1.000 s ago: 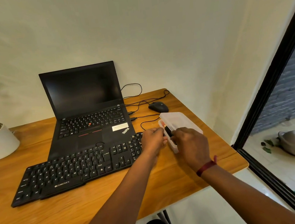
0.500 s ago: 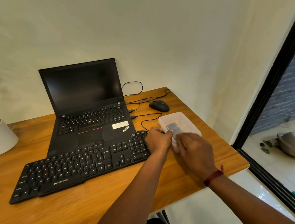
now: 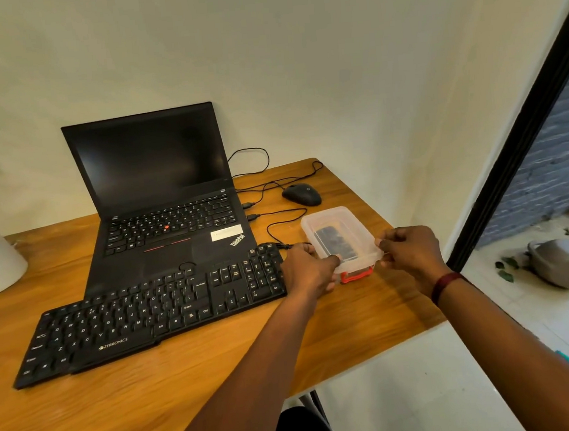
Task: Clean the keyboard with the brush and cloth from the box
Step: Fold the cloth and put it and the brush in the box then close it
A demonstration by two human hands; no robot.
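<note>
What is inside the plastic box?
Through the translucent lid of the box, one dark oblong shape shows. Brush or cloth, I cannot tell. The left hand and right hand cover its near corners.

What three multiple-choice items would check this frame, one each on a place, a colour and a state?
1. The box sits:
A. right of the keyboard
B. left of it
C. on top of it

2. The latch on the box is:
A. blue
B. red
C. green

3. The left hand and right hand are:
A. flat on the keys
B. hanging idle
C. both gripping the box's near end

Answers:
1 A, because the box lies just past the keyboard's right end.
2 B, because the latch at the box's near end is plainly red.
3 C, because each hand's fingers curl on a near corner of the box.
</note>
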